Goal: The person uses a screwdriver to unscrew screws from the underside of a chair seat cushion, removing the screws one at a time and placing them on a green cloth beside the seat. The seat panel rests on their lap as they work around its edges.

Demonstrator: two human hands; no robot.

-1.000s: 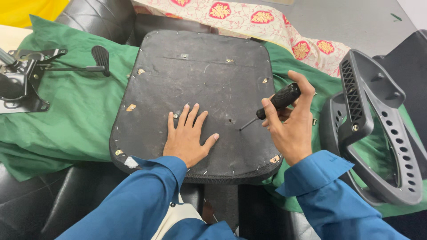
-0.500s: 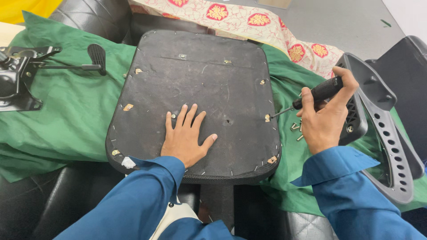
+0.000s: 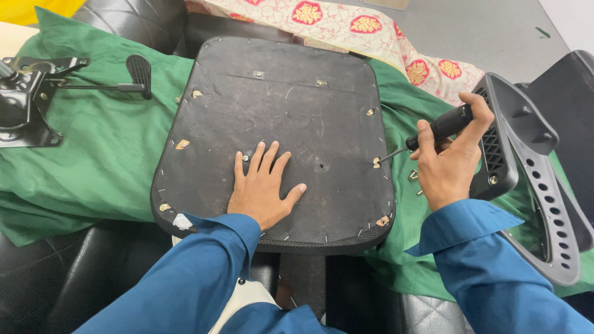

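Observation:
An upturned black chair seat [image 3: 291, 105] lies on a green cloth [image 3: 99, 154], its fabric-covered underside facing up. My left hand [image 3: 263, 185] rests flat on its near part, fingers spread. My right hand [image 3: 448, 164] grips a black-handled screwdriver [image 3: 440, 128]. Its thin metal tip touches a fitting [image 3: 375, 162] at the seat's right edge. Two loose screws [image 3: 413, 178] lie on the cloth just below that hand.
A black plastic armrest [image 3: 526, 179] lies to the right of my right hand. At far left sits a black metal chair mechanism [image 3: 28, 102] with a lever. A floral cloth [image 3: 371, 31] lies beyond the seat. Black leather cushions [image 3: 49, 284] are underneath.
My right hand has carried the screwdriver from the middle of the seat out to its right edge, and the tip now touches the fitting there. My left hand has stayed flat.

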